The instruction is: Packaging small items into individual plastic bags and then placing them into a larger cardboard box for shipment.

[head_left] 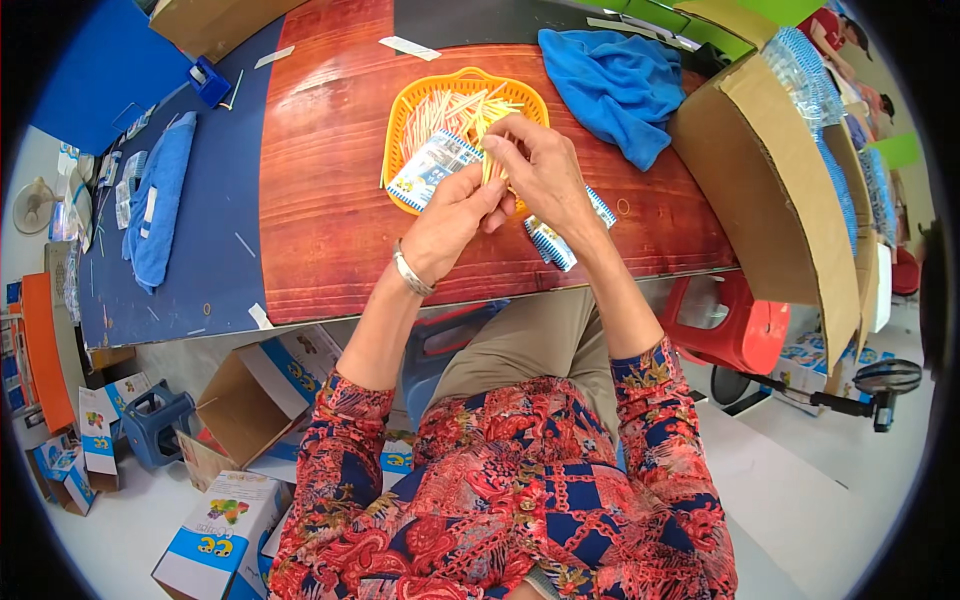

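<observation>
I find my left hand [457, 212] and right hand [543, 168] pinching a slim bundle of thin yellow-and-pink sticks [488, 169]; the orange plastic basket [394, 120] sits beneath and beyond them. Step, I judge: bunching; next move calls for evened ends.

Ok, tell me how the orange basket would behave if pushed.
The orange basket would probably slide rather than tip, being wide and shallow-looking. Its openwork build suggests plastic, so likely light and fairly stiff. The loose sticks inside may shift.
</observation>
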### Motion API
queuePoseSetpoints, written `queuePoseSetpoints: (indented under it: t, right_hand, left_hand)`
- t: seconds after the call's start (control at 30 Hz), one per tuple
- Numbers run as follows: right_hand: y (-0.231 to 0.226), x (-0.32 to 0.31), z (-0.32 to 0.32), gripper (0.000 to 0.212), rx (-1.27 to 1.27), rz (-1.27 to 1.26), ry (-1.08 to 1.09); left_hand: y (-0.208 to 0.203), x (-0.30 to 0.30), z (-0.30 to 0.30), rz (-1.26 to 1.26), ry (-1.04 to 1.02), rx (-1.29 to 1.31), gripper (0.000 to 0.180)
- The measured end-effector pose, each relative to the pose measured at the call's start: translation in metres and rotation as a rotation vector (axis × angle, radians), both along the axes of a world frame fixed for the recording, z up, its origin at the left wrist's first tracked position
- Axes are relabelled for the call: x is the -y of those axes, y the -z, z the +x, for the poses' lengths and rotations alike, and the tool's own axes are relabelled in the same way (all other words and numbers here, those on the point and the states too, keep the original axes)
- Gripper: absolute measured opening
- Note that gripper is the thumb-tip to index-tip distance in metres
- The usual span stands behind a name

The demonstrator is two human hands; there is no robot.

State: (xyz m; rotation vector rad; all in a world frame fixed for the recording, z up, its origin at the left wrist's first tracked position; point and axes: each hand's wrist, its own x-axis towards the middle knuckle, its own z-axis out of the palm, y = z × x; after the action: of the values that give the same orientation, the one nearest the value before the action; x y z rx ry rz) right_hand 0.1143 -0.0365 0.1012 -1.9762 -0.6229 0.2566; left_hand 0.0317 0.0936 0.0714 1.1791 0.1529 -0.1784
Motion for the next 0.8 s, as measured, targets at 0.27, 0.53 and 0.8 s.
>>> queuePoseSetpoints:
  t: [0.27,0.53,0.8]
  right_hand:
    - [0.001,0.011,-0.005,0.032,0.055,0.046,-0.054]
    - [0.012,0.009,-0.004,0.031,-0.081,0.082,-0.102]
    - [-0.003,0.007,-0.008,0.027,-0.083,0.107,-0.114]
  left_hand:
    - [0.005,-0.007,-0.003,-0.285,-0.009,-0.132,0.016]
    - [0.002,0.0,-0.004,-0.351,0.025,-0.084,0.015]
    - [0.0,0.008,-0.006,-0.163,0.003,-0.065,0.018]
